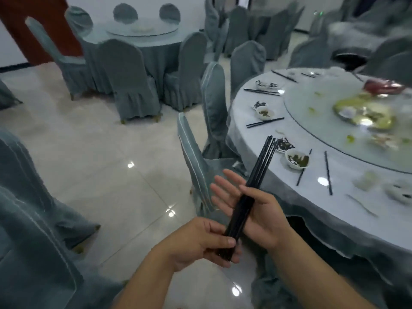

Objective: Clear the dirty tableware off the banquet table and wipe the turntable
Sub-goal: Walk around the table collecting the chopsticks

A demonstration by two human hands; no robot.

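Note:
Over the floor beside the banquet table (263,134), I hold a bundle of several black chopsticks (256,175), tips pointing up and right. My left hand (198,241) pinches its lower end. My right hand (256,212) cradles the middle, thumb curled over the bundle, fingers stretched out straight. More chopstick pairs (265,122) (328,172) lie on the cloth. So do small dirty bowls (297,161) (264,113) and plates of scraps. The glass turntable (323,134) is smeared with green bits and carries a plate of leftovers (365,114) and a red dish (383,85).
Chairs in grey-blue covers stand against the table edge (196,170) (214,103). More of them crowd the left foreground (33,219). A second covered round table (138,32) with chairs sits at the back. Glossy tiled floor (100,163) lies between them.

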